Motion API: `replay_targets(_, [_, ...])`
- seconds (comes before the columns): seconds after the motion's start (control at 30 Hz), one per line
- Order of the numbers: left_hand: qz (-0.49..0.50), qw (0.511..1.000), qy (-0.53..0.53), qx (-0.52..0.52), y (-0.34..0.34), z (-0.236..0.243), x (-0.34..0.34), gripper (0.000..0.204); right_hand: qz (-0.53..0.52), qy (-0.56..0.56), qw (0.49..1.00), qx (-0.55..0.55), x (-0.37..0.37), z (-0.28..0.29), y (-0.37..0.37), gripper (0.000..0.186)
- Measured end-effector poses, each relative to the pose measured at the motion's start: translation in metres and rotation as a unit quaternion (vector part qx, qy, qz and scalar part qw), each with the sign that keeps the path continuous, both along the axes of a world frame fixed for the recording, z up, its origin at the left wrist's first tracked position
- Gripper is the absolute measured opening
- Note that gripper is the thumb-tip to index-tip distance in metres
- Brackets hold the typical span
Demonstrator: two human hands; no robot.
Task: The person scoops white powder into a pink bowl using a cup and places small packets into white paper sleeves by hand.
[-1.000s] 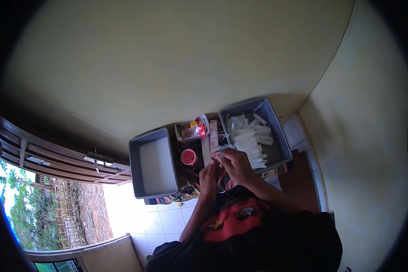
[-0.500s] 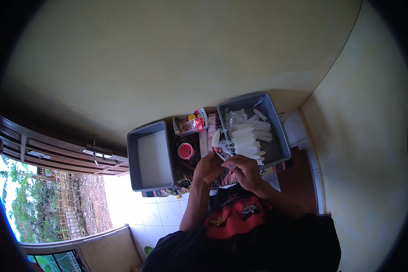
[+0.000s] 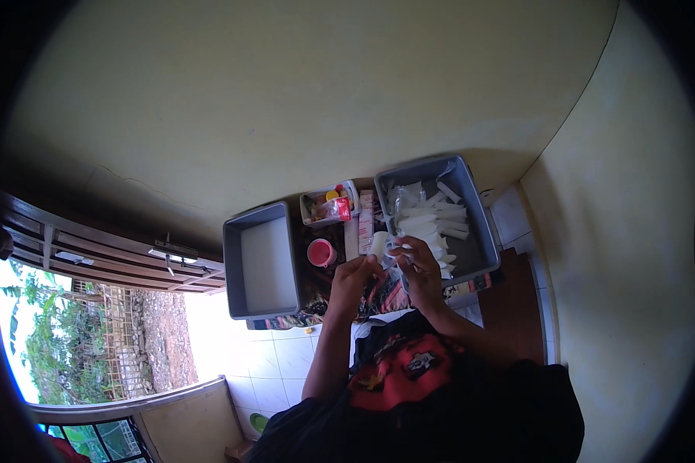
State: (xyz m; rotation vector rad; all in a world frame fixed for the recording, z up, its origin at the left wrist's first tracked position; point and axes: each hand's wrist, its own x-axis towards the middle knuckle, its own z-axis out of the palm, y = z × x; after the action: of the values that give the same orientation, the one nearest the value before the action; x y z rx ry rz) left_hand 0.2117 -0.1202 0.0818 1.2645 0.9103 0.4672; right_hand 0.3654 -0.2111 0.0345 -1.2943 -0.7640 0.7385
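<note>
Between my hands is a slim white plastic packet [image 3: 378,243], with a translucent loose part beside it. My left hand [image 3: 352,284] pinches its lower end, fingers pressed together. At the packet's right side, my right hand [image 3: 422,279] is closed with thumb and fingers on the translucent plastic; the exact grip is too small to make out. Just beyond my right hand stands a grey tub [image 3: 480,231] with several similar white packets [image 3: 421,225] piled in its left part.
At left stands another grey tub [image 3: 232,266] with a whitish bottom. A pink cup [image 3: 321,253] and a white basket [image 3: 309,220] of small packages stand between the tubs. Long pinkish strips [image 3: 365,212] lie beside the basket on the patterned cloth [image 3: 310,297]. A wall rises behind.
My right hand has turned upward and moved up a little, its fingers now higher beside the packet. My left hand has closed more around the packet's lower end. The view has shifted slightly.
</note>
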Motion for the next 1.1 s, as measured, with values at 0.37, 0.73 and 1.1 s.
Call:
replay_targets(0.37, [-0.204, 0.787, 0.170, 0.557, -0.005, 0.059, 0.029, 0.009, 0.059, -0.054, 0.996, 0.037, 0.022, 0.001, -0.002, 0.023])
replay_targets(0.73, [-0.238, 0.738, 0.049, 0.630, -0.004, 0.031, 0.052, 0.018, 0.006, 0.239, 0.970, -0.040, 0.035, 0.001, -0.015, 0.029])
replay_targets(1.1, [-0.167, 0.856, -0.007, 0.489, 0.004, 0.004, 0.064, 0.001, 0.004, 0.126, 0.987, -0.098, 0.051, -0.007, -0.008, 0.035])
